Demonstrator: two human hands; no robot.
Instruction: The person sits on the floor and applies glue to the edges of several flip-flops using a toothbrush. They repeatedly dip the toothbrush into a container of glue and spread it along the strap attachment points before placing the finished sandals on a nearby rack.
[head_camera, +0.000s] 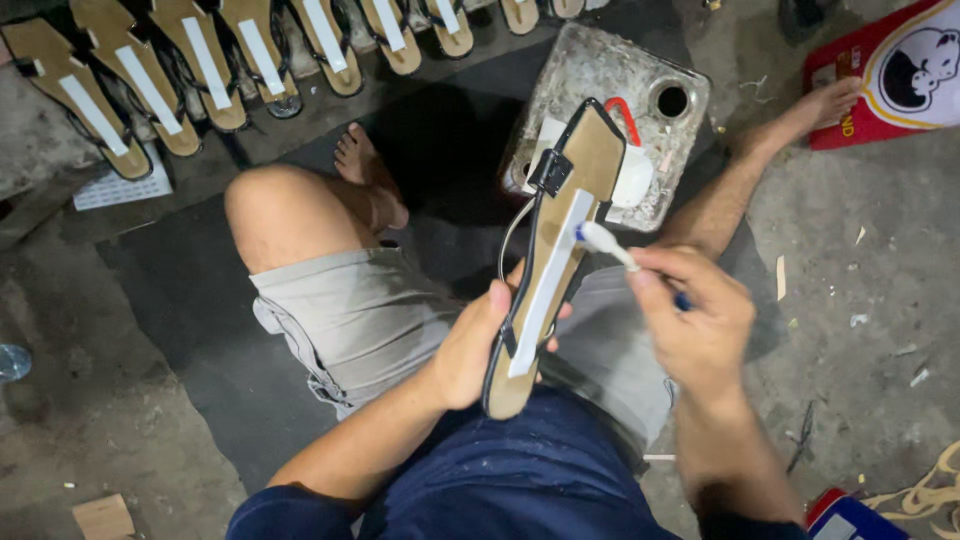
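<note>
Top left: row of finished sandals (150, 80) laid side by side on the floor, each with a white strip down the sole. Centre: left hand (470, 350) closed around the lower part of a tan sandal (560, 240) with black straps, held upright over the lap. Right of centre: right hand (690, 320) pinched on a small brush (605, 240), white tip touching the sandal's white strip. Behind: stained grey block (640, 90). Far right: red packet (890, 75) on the floor.
</note>
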